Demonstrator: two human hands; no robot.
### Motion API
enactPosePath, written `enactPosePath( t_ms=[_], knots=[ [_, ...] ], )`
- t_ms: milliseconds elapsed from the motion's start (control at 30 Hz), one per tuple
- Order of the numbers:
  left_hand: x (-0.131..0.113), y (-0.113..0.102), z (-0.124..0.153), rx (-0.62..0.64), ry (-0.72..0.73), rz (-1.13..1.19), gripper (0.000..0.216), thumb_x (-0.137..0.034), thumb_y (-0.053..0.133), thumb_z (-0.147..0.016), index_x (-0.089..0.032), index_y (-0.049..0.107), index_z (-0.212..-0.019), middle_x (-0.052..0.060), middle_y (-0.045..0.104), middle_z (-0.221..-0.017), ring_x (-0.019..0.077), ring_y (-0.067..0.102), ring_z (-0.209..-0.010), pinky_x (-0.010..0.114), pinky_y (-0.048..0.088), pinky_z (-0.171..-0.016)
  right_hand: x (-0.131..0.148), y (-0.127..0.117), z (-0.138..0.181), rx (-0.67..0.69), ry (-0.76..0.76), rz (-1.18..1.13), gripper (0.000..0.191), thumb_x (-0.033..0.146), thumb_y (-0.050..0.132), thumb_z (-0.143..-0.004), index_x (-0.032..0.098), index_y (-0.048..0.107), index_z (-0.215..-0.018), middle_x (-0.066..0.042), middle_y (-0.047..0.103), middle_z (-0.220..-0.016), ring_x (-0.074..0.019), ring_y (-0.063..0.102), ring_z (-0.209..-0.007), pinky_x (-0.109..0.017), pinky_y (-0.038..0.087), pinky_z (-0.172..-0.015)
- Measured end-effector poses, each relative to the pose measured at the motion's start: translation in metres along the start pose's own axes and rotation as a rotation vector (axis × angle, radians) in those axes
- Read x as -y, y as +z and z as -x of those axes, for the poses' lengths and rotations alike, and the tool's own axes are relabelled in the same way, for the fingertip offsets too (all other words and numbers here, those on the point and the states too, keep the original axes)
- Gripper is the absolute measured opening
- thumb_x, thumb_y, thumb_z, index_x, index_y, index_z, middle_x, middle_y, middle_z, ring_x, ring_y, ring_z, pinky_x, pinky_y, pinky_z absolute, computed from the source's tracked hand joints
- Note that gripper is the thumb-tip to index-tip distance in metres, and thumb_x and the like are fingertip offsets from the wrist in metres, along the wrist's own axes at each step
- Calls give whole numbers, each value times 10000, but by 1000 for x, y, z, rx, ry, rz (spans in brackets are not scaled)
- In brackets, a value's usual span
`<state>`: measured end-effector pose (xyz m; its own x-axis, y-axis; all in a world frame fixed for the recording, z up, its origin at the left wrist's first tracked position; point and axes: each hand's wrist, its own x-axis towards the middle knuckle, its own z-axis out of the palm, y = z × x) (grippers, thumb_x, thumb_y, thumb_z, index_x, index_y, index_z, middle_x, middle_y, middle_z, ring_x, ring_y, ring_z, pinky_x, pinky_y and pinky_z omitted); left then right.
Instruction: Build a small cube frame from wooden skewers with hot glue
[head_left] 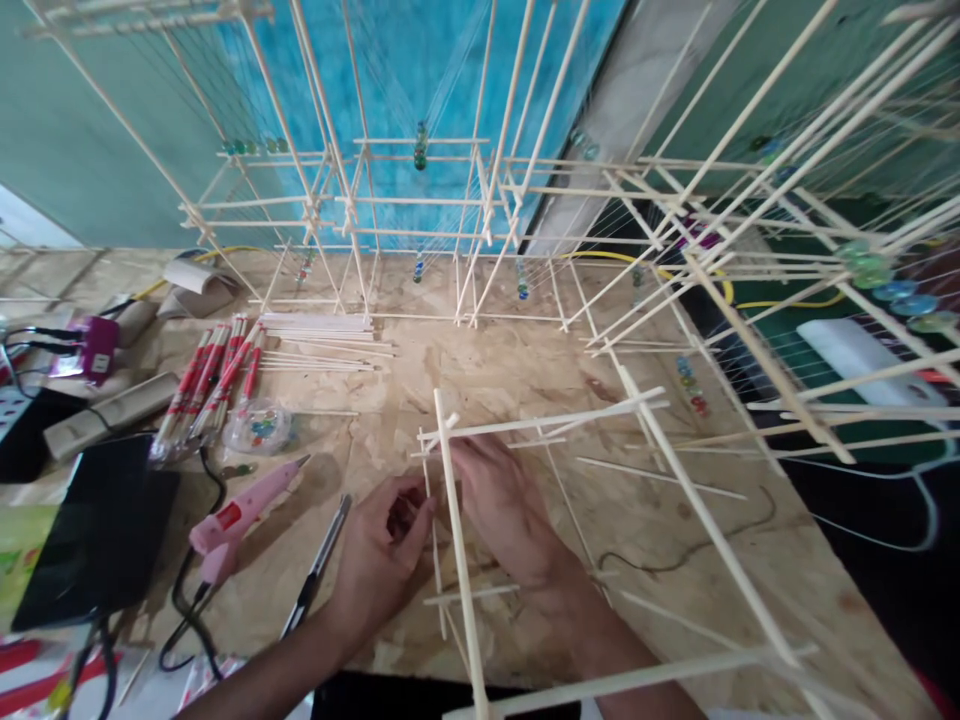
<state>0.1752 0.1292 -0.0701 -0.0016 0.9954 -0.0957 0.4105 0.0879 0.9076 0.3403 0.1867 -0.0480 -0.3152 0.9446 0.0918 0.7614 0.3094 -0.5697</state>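
Observation:
My left hand [379,560] is closed in a pinch against a thin upright bamboo stick [429,490] of a small stick frame [540,425] that stands on the chipboard table [495,370]. My right hand [504,510] lies just behind the same frame, fingers curled toward a joint near its top left corner; what it grips is hidden. A long stick [459,570] of the frame crosses in front of both hands.
A pink glue gun [240,515] and a black-handled cutter [319,565] lie left of my hands. Packs of red-wrapped sticks [206,385], loose sticks [315,322], a bag of beads [259,425] and a black tablet [101,530] lie further left. Large stick frameworks [420,200] with threaded beads fill the back and right.

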Motion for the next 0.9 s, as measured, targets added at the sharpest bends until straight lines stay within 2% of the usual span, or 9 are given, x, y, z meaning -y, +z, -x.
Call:
enactPosePath(
  t_ms=[300, 600, 700, 900],
  knots=[
    [0, 2, -1, -18, 8, -15, 208, -367, 655, -949, -199, 721, -1051, 18, 728, -809, 142, 619, -623, 239, 467, -579, 2, -4, -2, 49, 25, -43, 486, -6, 491, -935, 282, 751, -1227, -50, 760, -1096, -212, 682, -1027, -310, 527, -915],
    [-4, 1, 0, -4, -9, -4, 250, -378, 643, -960, -183, 731, -1087, 16, 714, -787, 143, 635, -640, 242, 496, -602, -3, 0, -1, -14, 0, -52, 442, -5, 476, -944, 256, 757, -1164, -58, 763, -1092, -219, 682, -1047, -313, 530, -910],
    [-4, 1, 1, -9, -12, 7, 261, -376, 649, -957, -176, 729, -1103, 12, 708, -784, 134, 627, -628, 234, 494, -594, -3, 1, -1, -17, 10, -56, 442, 13, 477, -958, 259, 754, -1199, -61, 762, -1088, -224, 679, -1050, -320, 524, -919],
    [-6, 0, -1, -6, -1, -5, 226, -347, 644, -946, -160, 729, -1039, 23, 733, -802, 134, 635, -630, 226, 490, -590, 3, -6, -2, 80, 70, -47, 513, -14, 474, -930, 280, 754, -1245, -61, 748, -1072, -223, 666, -1037, -313, 512, -908]
  ],
)
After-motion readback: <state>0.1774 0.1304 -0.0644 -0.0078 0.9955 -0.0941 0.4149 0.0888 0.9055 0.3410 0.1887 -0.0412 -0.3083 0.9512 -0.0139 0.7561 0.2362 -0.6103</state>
